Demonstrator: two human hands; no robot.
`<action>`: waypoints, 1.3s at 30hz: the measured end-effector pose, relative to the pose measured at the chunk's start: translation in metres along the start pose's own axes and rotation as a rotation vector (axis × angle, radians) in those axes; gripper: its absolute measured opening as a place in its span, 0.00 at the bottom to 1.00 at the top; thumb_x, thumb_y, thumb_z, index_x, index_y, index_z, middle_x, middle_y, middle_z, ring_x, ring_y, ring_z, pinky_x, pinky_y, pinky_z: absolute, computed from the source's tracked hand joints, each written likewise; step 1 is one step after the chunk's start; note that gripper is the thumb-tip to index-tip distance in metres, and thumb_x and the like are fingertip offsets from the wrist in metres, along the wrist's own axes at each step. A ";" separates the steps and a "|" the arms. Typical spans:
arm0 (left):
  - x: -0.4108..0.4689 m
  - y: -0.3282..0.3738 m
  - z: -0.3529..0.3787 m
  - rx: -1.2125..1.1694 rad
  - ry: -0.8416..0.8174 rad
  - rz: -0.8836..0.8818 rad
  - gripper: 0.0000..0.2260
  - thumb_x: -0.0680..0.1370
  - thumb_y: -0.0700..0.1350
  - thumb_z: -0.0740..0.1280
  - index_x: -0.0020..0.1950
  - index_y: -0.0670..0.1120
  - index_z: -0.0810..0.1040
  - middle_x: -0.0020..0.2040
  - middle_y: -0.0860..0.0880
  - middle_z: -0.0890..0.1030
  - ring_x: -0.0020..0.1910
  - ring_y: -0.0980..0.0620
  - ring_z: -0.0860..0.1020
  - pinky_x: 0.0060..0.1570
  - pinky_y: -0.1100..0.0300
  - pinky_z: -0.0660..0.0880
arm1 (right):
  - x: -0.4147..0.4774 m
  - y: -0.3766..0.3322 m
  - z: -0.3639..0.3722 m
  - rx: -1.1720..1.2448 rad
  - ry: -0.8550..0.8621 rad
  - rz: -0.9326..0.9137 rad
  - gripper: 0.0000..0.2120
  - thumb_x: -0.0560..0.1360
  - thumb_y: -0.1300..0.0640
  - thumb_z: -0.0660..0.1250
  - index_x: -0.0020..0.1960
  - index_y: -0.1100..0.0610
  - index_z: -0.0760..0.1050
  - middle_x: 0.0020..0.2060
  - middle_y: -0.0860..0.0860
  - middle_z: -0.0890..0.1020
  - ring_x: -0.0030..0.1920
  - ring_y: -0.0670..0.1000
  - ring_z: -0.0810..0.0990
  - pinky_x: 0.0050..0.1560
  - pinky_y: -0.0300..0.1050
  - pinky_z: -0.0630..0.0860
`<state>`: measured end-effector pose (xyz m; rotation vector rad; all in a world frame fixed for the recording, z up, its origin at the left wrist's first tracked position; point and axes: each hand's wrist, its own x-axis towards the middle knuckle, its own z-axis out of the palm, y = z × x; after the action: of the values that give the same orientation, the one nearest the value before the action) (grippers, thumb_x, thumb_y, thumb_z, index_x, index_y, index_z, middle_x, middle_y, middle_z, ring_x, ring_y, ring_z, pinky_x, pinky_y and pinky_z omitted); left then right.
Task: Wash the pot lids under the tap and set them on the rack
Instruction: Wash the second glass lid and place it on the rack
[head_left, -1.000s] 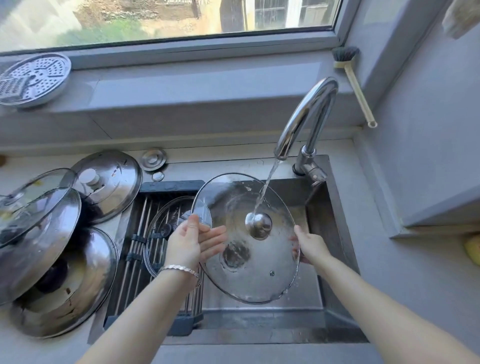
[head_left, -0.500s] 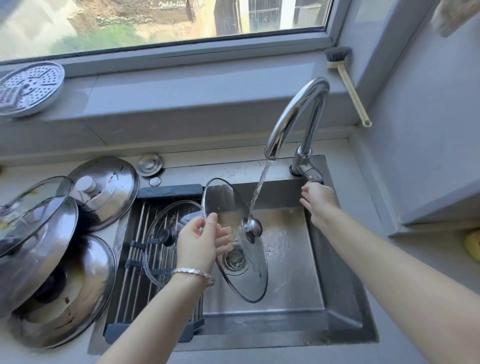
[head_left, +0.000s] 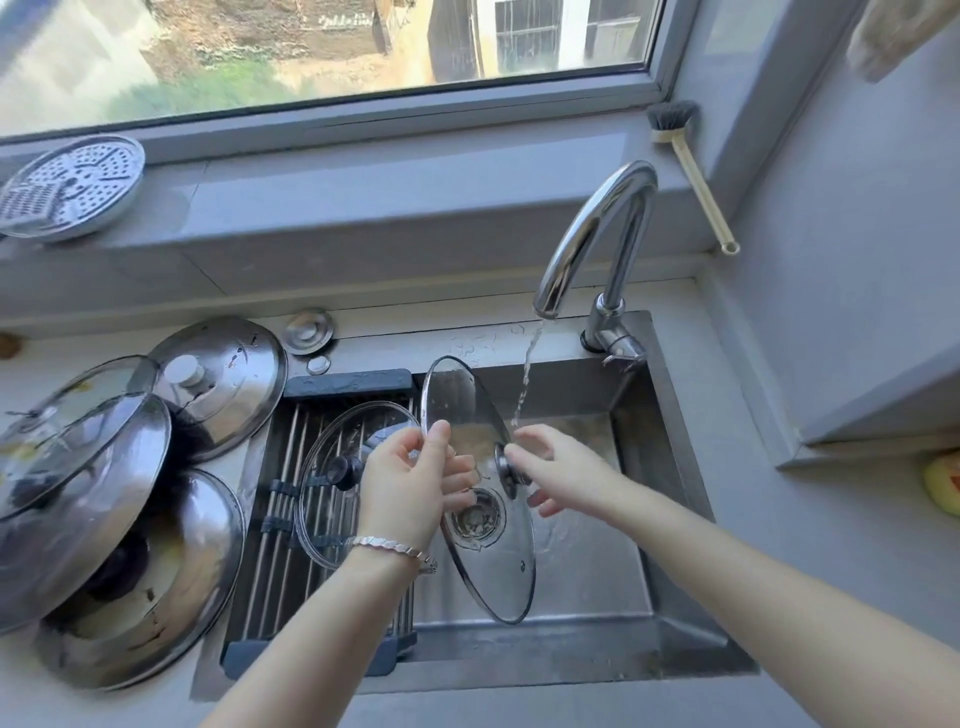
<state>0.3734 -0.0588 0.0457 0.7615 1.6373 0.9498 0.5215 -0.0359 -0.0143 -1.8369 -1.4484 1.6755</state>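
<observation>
head view: left hand (head_left: 410, 483) pinches the upper rim of the glass lid (head_left: 488, 561), held on edge over the sink (head_left: 649, 415) beside the running stream (head_left: 524, 384). right hand (head_left: 561, 473) open-fingered at the knob (head_left: 505, 462). judged stiff, wet, slippery, breakable; knob is the safer hold.

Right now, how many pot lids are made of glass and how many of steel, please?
Glass lids: 3 (held lid, racked lid, pile-top lid)
Steel lids: 3 (white-knob lid, middle pile lid, bottom pile lid)
Total: 6
</observation>
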 end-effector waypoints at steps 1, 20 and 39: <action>-0.003 0.004 0.000 0.008 -0.010 0.020 0.13 0.79 0.44 0.62 0.37 0.38 0.72 0.38 0.36 0.81 0.32 0.45 0.82 0.29 0.57 0.80 | -0.004 0.001 0.006 -0.010 0.029 -0.045 0.16 0.77 0.48 0.61 0.63 0.50 0.69 0.47 0.48 0.77 0.38 0.50 0.81 0.37 0.43 0.81; -0.014 -0.037 -0.052 0.385 -0.133 -0.037 0.06 0.78 0.41 0.61 0.44 0.43 0.76 0.39 0.48 0.79 0.34 0.56 0.77 0.44 0.60 0.75 | -0.021 0.024 0.004 0.103 0.236 -0.185 0.10 0.77 0.51 0.63 0.45 0.58 0.72 0.30 0.50 0.75 0.26 0.49 0.71 0.28 0.43 0.69; 0.012 -0.081 -0.179 0.472 -0.025 -0.151 0.07 0.78 0.43 0.61 0.42 0.47 0.75 0.43 0.45 0.81 0.36 0.52 0.79 0.50 0.51 0.77 | -0.006 -0.041 0.095 -0.698 0.375 -0.190 0.16 0.69 0.40 0.67 0.49 0.50 0.73 0.45 0.49 0.81 0.50 0.54 0.79 0.40 0.42 0.67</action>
<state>0.1959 -0.1254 -0.0059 0.9416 1.8936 0.4454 0.4213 -0.0604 -0.0087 -2.0852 -2.0959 0.7096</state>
